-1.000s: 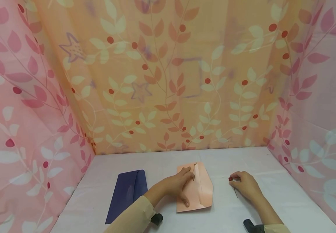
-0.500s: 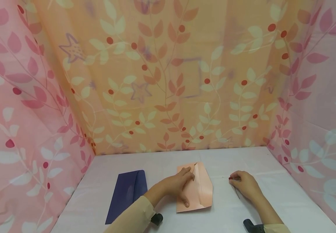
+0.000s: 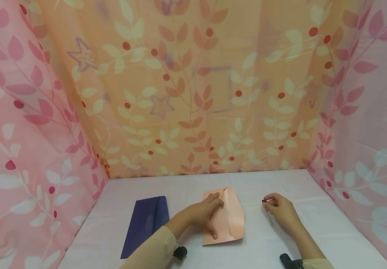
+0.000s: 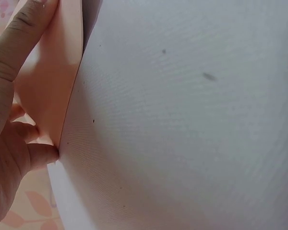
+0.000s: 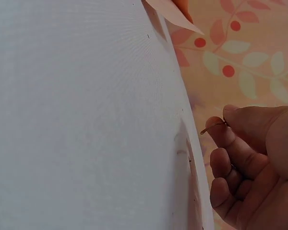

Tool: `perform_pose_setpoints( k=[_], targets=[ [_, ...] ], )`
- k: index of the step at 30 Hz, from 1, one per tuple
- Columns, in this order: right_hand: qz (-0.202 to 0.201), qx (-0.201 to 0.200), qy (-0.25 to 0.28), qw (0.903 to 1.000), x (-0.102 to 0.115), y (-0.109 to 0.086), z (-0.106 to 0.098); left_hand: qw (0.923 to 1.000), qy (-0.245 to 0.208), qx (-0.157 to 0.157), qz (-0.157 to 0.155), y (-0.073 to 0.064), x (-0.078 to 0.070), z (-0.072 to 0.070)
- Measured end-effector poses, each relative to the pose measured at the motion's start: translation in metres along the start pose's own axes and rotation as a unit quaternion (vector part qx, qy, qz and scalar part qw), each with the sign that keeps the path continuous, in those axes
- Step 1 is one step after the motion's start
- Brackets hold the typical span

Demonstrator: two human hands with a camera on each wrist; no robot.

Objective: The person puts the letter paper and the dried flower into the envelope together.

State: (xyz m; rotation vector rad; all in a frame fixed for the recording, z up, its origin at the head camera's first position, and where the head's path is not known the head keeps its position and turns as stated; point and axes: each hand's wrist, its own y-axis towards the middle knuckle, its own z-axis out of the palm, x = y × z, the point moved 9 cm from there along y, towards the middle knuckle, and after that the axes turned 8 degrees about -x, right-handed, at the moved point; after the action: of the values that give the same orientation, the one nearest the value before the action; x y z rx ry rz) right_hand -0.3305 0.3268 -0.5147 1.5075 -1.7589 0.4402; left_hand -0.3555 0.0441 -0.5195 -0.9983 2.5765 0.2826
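Observation:
A peach envelope [image 3: 235,220] lies on the white table with its pointed flap opened out to the right. Spread across its left part, my left hand [image 3: 206,213] rests on the paper. In the left wrist view the thumb lies on the envelope [image 4: 48,91] and a fingertip touches the table at its edge. To the right, my right hand [image 3: 282,209] pinches a small dark red thing [image 3: 264,201] with a thin stem hanging from it, close over the table. Thumb and index finger do the pinching in the right wrist view, where a thin brownish stem [image 5: 210,128] sticks out.
A dark blue envelope [image 3: 143,224] lies at the left, partly covered by the left sleeve [image 3: 156,248]. Patterned cloth [image 3: 193,93] hangs behind and at both sides of the white table [image 3: 260,248]. Black wrist cameras [image 3: 180,253] stick out near both sleeves.
My right hand has shifted slightly away from me and to the left with the small red thing, whose stem has swung a little. My left hand and both envelopes stay put.

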Motion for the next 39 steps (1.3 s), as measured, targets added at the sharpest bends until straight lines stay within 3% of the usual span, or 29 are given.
perform_pose_setpoints(
  k=[9,15,21,39],
  targets=[
    [0.020,0.000,0.024,0.9995,0.012,0.002,-0.001,0.9999,0.011,-0.001,0.001,0.000,0.000,-0.003],
    [0.008,-0.001,0.026,0.9996,0.022,0.005,-0.004,1.0000,0.008,-0.002,0.003,0.002,-0.001,-0.007],
    [0.006,0.013,0.063,0.9979,0.032,0.000,-0.002,1.0000,0.000,0.001,0.002,0.002,-0.001,-0.004],
    [0.033,0.042,0.131,0.9899,0.054,-0.008,0.040,1.0000,0.004,0.003,0.001,0.001,0.001,0.001]
  ],
)
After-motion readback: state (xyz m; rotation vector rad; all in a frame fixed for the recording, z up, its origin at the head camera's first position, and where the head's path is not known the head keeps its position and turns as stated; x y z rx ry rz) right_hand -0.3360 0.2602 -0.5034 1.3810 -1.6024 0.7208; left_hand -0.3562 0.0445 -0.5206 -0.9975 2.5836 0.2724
